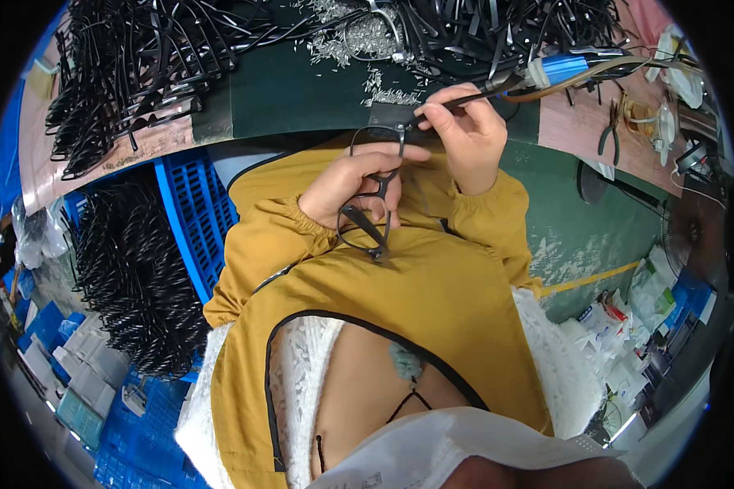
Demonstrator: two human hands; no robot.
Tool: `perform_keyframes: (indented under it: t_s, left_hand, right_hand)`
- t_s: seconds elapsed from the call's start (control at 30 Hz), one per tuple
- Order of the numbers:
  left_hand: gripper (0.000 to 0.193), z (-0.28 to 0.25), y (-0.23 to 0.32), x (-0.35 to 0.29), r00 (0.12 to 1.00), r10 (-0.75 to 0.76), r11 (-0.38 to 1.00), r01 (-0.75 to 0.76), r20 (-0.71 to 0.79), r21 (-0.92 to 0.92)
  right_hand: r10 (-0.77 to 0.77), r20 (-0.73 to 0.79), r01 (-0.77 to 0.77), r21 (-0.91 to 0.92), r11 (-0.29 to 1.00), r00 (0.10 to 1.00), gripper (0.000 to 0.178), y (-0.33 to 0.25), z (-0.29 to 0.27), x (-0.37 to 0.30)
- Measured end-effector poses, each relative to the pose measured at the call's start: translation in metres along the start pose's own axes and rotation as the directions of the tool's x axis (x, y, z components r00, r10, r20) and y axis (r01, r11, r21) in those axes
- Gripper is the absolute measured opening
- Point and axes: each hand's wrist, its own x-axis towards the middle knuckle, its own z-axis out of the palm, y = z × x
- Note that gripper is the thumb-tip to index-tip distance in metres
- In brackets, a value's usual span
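My left hand (pixel 349 186) is closed around a black eyeglasses frame (pixel 382 183), held upright in front of my apron at the table's edge. One temple arm (pixel 362 223) hangs folded across the lower rim. With thumb and fingers my right hand (pixel 473 134) pinches a slim black temple arm (pixel 465 98). Its near end meets the frame's upper corner by the hinge; whether it is joined there I cannot tell. A heap of small clear and silvery pieces (pixel 359 41) lies on the dark table mat (pixel 277 90), just beyond my hands.
Black temple arms (pixel 497 28) pile up at the back; finished-looking black frames (pixel 139 73) heap at the left. A blue-taped tool (pixel 564 69) with a cable and pliers (pixel 609 138) lie right. Beside my left side, a blue crate (pixel 192 204) stands near stacked black frames (pixel 130 277).
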Motion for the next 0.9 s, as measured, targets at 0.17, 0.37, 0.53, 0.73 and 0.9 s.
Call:
perform_keyframes:
  t_s: [0.17, 0.37, 0.53, 0.73, 0.9]
  left_hand:
    - [0.047, -0.003, 0.002, 0.002, 1.000, 0.013, 0.999, -0.013, 0.001, -0.036]
    - [0.045, 0.006, 0.014, -0.001, 0.998, 0.044, 0.999, -0.044, -0.043, 0.001]
    - [0.038, 0.012, 0.024, -0.006, 0.999, 0.015, 0.998, -0.017, -0.034, -0.063]
    - [0.049, 0.007, 0.035, -0.019, 0.987, 0.136, 0.990, -0.132, -0.088, 0.050]
    - [0.058, 0.018, 0.040, -0.009, 0.959, 0.258, 0.965, -0.250, -0.115, 0.073]
  right_hand:
    - [-0.045, -0.002, 0.045, 0.002, 0.999, 0.999, 0.009, 0.001, 0.011, 0.012]
    - [-0.339, 0.288, 0.432, -0.381, 0.818, 0.896, 0.007, -0.007, 0.010, 0.028]
    - [-0.227, 0.178, 0.269, -0.261, 0.927, 0.957, 0.008, -0.001, 0.012, 0.031]
    - [-0.367, 0.124, 0.388, -0.272, 0.881, 0.922, 0.012, -0.032, -0.015, 0.010]
    - [-0.452, -0.618, 0.386, -0.249, 0.888, 0.643, 0.029, -0.025, -0.072, 0.054]
